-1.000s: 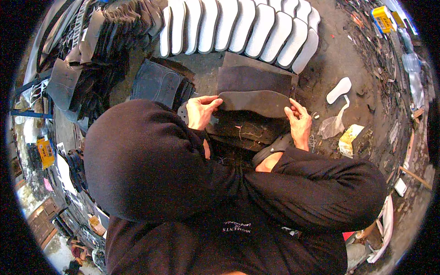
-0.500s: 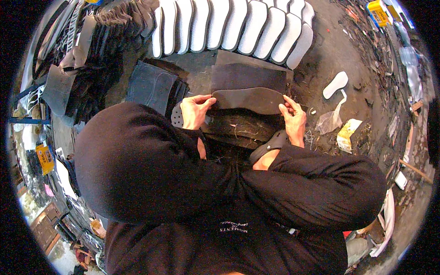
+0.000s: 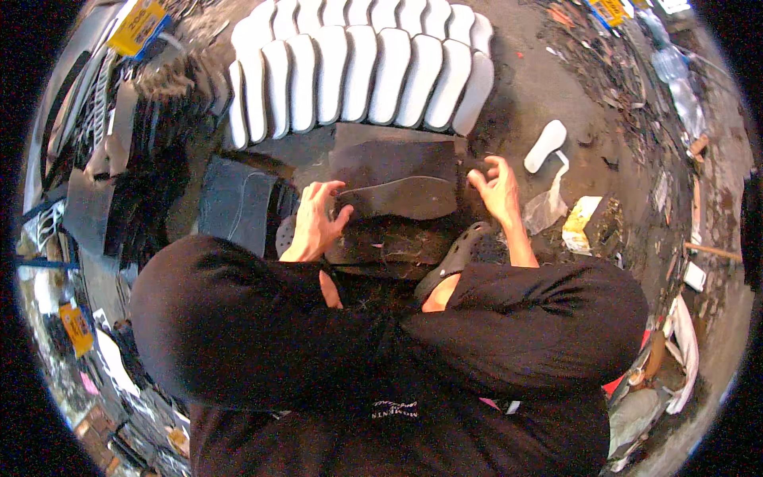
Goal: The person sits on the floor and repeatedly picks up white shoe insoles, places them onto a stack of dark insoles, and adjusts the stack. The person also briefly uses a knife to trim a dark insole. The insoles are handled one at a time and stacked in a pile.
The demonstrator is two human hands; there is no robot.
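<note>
A dark sole-shaped piece (image 3: 405, 199) with a pale curved edge line lies over a dark rectangular sheet (image 3: 393, 159) in front of me. My left hand (image 3: 316, 219) hovers at the left end of that piece, its thumb and fingers apart, holding nothing. Off its right end my right hand (image 3: 501, 191) is raised with fingers spread and slightly curled, also without anything in it. My feet, in dark clogs (image 3: 461, 258), flank the work spot.
Rows of white-topped soles (image 3: 346, 75) stand along the far side. Stacked dark sheets (image 3: 234, 203) lie left, beside piles of dark cut pieces (image 3: 99, 203). To the right are a white sole-shaped piece (image 3: 545, 147), a crumpled plastic bag (image 3: 548, 205) and a yellow-white scrap (image 3: 582, 222).
Both hands have let go of the sole-shaped piece and opened, moving apart from its ends. The piece now rests on the dark sheet. My view has shifted a little.
</note>
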